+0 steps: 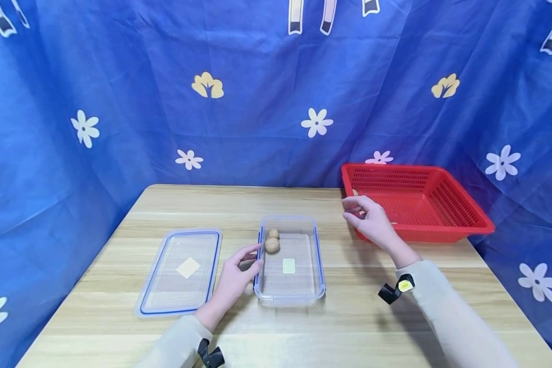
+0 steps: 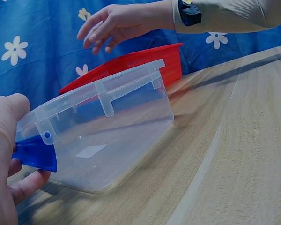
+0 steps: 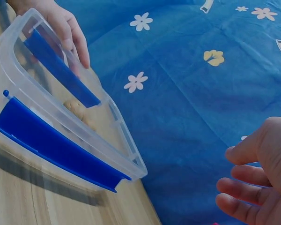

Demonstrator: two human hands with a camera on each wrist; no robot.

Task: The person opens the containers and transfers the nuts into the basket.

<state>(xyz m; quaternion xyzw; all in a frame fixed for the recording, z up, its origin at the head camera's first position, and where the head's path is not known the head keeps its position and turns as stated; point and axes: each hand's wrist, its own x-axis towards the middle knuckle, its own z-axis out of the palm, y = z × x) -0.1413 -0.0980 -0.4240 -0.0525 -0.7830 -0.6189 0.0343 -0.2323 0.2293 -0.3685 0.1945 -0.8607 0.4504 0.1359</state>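
Note:
A clear plastic food box (image 1: 294, 296) with blue side latches stands on the table. Two walnuts (image 1: 272, 245) lie inside, against its left wall. My left hand (image 1: 234, 273) grips that left side, its digits around the blue latch (image 2: 37, 153) in the left wrist view. Over the left rim of a red plastic basket (image 1: 441, 232) hovers my right hand (image 1: 370, 220), fingers loosely bent. Nothing shows between its fingers (image 3: 246, 187) in the right wrist view. Part of a walnut (image 1: 355, 192) peeks out just beyond this hand, inside the basket; the hand covers that corner.
Left of the box, a clear lid (image 1: 179, 294) with a blue seal lies flat on the wooden table (image 1: 119, 286). A blue flowered curtain (image 1: 257, 102) hangs behind the table and along both sides. The basket reaches the table's right edge.

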